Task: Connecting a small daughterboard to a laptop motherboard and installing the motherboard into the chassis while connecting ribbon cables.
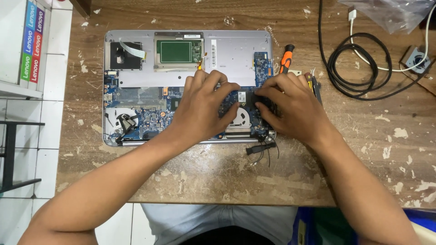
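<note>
An opened laptop (227,52) lies bottom-up on a worn wooden table, its blue circuit board (150,113) and a cooling fan (121,120) exposed. My left hand (202,106) rests on the board near the middle, fingers curled down onto it. My right hand (290,106) presses on the board's right part, fingertips on a small dark piece (263,100). Whether either hand grips anything is hidden by the fingers. A green trackpad board (176,52) sits at the far side.
An orange-handled screwdriver (286,56) lies beside the laptop's right edge. A coiled black cable (359,68) and a white cable (363,54) lie at the right. A small fan part (418,59) and a plastic bag (390,13) are at the far right. Loose black wires (261,149) hang at the laptop's near edge.
</note>
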